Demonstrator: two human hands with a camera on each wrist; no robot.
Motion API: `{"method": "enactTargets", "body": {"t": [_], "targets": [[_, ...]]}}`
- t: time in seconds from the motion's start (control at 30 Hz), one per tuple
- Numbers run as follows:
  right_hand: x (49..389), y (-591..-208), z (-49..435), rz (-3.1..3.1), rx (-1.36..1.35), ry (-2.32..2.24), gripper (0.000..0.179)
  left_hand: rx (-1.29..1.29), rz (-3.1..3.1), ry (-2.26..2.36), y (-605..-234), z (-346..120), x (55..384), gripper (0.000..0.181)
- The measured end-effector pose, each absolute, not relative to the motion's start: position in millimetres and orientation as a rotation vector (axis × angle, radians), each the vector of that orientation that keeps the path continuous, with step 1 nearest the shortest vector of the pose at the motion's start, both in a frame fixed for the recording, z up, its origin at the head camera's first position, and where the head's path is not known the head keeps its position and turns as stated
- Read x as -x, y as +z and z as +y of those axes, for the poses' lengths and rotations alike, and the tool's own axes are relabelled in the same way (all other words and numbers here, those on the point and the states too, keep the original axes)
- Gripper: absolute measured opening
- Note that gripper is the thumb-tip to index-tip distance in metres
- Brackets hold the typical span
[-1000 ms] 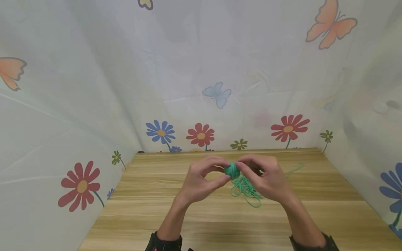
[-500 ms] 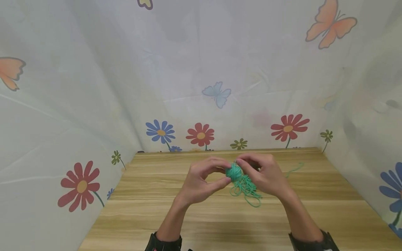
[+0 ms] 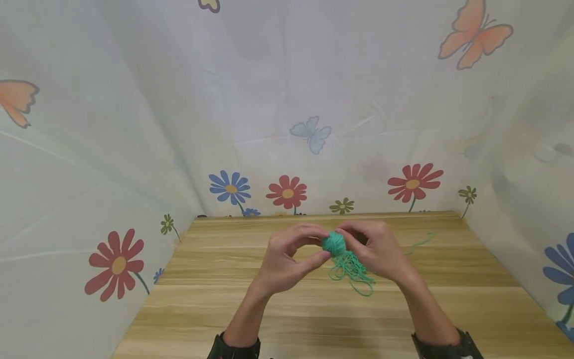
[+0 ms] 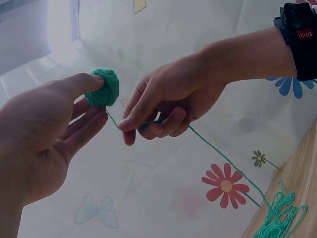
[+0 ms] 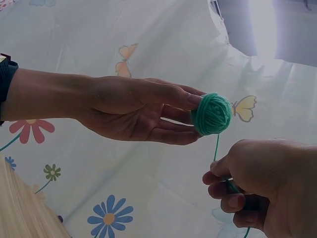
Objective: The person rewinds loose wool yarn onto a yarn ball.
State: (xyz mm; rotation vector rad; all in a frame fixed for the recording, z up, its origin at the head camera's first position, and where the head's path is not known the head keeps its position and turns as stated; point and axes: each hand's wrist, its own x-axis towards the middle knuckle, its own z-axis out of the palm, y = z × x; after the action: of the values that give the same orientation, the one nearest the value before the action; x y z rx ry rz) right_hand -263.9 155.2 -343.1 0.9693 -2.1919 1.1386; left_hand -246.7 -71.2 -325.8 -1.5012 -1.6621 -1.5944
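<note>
Head view: at lower centre, the left hand pinches the green yarn ball; the right hand grips its strand. Winding seems the step in hand; the next wrap probably calls for even tension, with slack from the loose yarn below.

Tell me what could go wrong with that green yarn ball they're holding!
The yarn ball could slip and unroll, since the left hand holds it just between thumb and fingers. The loose yarn lies in jumbled loops on the table, so it might snag into a knot when pulled. And the strand runs from the ball into the right hand; if that lets go, the outer wraps might loosen.
</note>
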Motion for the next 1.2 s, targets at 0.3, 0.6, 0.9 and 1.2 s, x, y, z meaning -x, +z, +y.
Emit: {"method": "enactTargets", "body": {"t": [0.3,0.6,0.9,1.2], "targets": [[259.6,-340.1,149.5,-2.151,-1.302,1.093,0.019,1.357,-1.648,-1.559,-326.2,-71.7,249.1,0.039],[243.8,-329.9,149.2,-2.195,-1.394,1.106,0.018,1.257,-1.681,-1.506,-327.6,-70.8,251.3,0.037],[231.4,-319.5,151.0,-1.968,-1.464,1.173,0.034,1.265,-1.705,-1.445,-326.7,-69.9,252.1,0.036],[224.1,-308.8,152.8,-1.774,-1.467,1.276,0.016,1.328,-1.754,-1.374,-328.6,-69.8,253.1,0.037]]}}
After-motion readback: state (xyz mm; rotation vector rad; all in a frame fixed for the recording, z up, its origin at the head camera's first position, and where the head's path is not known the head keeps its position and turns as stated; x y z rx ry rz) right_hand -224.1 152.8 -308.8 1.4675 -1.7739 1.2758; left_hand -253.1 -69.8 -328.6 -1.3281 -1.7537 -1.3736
